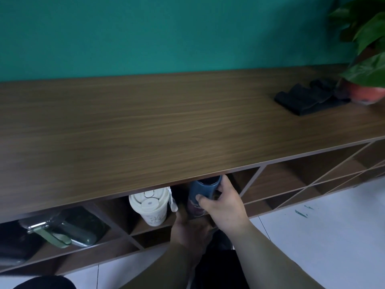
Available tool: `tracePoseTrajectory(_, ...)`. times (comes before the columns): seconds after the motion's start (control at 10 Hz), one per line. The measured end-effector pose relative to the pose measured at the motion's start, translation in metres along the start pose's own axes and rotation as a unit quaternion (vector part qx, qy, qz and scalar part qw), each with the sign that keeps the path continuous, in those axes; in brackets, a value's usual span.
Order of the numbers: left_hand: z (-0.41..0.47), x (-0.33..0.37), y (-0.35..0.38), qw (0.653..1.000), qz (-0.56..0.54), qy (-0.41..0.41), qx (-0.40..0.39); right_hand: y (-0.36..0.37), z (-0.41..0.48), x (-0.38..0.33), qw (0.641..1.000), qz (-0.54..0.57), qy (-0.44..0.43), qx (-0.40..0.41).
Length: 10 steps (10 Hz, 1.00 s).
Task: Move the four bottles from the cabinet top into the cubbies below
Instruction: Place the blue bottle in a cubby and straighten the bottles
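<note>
A dark blue bottle stands upright in a cubby just under the front edge of the wooden cabinet top. My right hand is wrapped around its side, fingers over its upper part. My left hand is cupped against its lower part and base. A cream bottle with a flip lid stands in the cubby to the left. Further left, a green bottle with a metal clasp lies on its side in another cubby. No bottle stands on the visible cabinet top.
A black folded cloth and a potted plant in a red pot sit at the right end of the top. Diamond-shaped cubbies run on to the right. White floor tiles lie below. A teal wall rises behind.
</note>
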State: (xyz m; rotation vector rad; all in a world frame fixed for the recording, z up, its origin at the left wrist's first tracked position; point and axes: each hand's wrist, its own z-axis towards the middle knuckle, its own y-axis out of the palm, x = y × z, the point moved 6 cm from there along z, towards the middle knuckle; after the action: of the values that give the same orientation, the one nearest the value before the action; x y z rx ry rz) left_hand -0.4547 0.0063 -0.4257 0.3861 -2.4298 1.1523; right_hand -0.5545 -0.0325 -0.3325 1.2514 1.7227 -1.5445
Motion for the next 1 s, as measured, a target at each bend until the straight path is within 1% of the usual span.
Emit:
tracePoseTrajectory(0.1, -0.009, -0.002, 0.018, 0.843, -0.529, -0.096, -0.025, 0.002, -0.005, 0.004, 0.999, 0.002, 0.02, -0.039)
tracePoseTrajectory(0.2, -0.023, -0.011, -0.011, 0.842, -0.522, -0.007, 0.138, 0.005, -0.008, 0.01, 0.997, 0.0, 0.037, -0.069)
tracePoseTrajectory(0.3, -0.022, -0.012, -0.03, 0.784, -0.602, 0.03, 0.15, 0.006, -0.01, 0.013, 0.996, 0.006, 0.054, -0.074)
tracePoseTrajectory(0.4, -0.025, -0.002, -0.05, 0.756, -0.63, 0.067, 0.166, 0.008, -0.012, 0.012, 0.995, 0.015, 0.057, -0.078)
tracePoseTrajectory(0.5, -0.019, 0.004, -0.045, 0.743, -0.653, 0.062, 0.132, 0.009, -0.014, 0.012, 0.994, 0.02, 0.072, -0.081)
tracePoseTrajectory(0.6, -0.032, 0.018, -0.054, 0.734, -0.665, 0.065, 0.124, 0.006, -0.021, 0.009, 0.993, 0.024, 0.083, -0.079)
tracePoseTrajectory(0.7, -0.043, 0.008, -0.056, 0.698, -0.706, 0.035, 0.116, 0.002, -0.035, 0.013, 0.987, -0.009, 0.152, -0.05)
tracePoseTrajectory(0.8, -0.06, -0.02, -0.052, 0.699, -0.706, 0.013, 0.111, 0.021, -0.055, 0.013, 0.972, -0.04, 0.181, -0.142)
tracePoseTrajectory(0.9, -0.078, -0.068, -0.06, 0.709, -0.685, -0.01, 0.167, 0.048, -0.064, 0.0, 0.969, -0.035, 0.138, -0.204)
tracePoseTrajectory(1.0, -0.083, -0.112, -0.065, 0.702, -0.683, -0.08, 0.184, 0.069, -0.064, -0.021, 0.978, 0.004, 0.088, -0.19)
